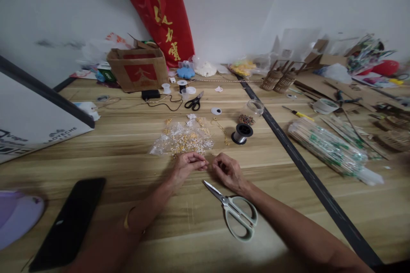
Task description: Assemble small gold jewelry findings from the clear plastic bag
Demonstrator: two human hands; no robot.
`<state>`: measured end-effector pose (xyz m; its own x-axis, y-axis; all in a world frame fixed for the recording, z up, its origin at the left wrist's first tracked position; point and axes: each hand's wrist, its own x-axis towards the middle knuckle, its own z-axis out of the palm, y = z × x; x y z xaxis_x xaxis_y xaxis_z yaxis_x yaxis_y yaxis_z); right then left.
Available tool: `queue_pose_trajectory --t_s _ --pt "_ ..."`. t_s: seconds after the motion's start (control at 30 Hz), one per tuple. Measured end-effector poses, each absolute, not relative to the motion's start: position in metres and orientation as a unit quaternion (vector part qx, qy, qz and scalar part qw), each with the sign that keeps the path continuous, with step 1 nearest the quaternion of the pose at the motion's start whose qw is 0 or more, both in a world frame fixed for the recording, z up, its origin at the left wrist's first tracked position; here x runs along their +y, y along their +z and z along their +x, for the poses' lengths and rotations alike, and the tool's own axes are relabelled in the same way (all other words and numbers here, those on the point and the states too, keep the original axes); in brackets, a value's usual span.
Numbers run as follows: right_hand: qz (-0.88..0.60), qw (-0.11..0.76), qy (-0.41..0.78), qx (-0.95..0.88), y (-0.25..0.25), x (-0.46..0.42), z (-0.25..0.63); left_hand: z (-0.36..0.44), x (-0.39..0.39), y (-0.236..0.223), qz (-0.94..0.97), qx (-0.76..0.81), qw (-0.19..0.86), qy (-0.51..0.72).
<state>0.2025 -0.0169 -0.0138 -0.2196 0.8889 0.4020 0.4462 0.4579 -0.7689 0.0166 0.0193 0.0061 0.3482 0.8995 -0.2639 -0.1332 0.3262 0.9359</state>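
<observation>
My left hand (191, 164) rests at the near edge of a pile of small gold and silver findings (188, 140) in clear plastic bags. Its thumb and fingertips are pinched together, and whatever sits between them is too small to make out. Just to the right, my right hand (229, 169) is curled with its fingertips pressed together, facing the left fingertips across a narrow gap. What it holds is hidden. Large scissors with pale handles (237, 211) lie below the right hand. Beyond it are a spool of silvery wire (242, 133) and a short gold chain (221, 131).
A clear jar of beads (246, 118), black scissors (194, 101) and a paper bag (137, 72) stand farther back. At left are a black phone-like slab (70, 222) and a white box (38, 123). Wrapped sticks (329, 145) and a yellow-handled tool (301, 114) lie at right.
</observation>
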Motion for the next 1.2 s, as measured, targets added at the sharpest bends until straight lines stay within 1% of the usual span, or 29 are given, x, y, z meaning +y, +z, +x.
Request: queue_pose_trajectory --t_s 1.2 --pt "-0.453 0.433 0.248 -0.739 -0.0123 -0.0184 0.2021 0.0170 0.0171 0.0057 0.442 0.419 0.704 0.367"
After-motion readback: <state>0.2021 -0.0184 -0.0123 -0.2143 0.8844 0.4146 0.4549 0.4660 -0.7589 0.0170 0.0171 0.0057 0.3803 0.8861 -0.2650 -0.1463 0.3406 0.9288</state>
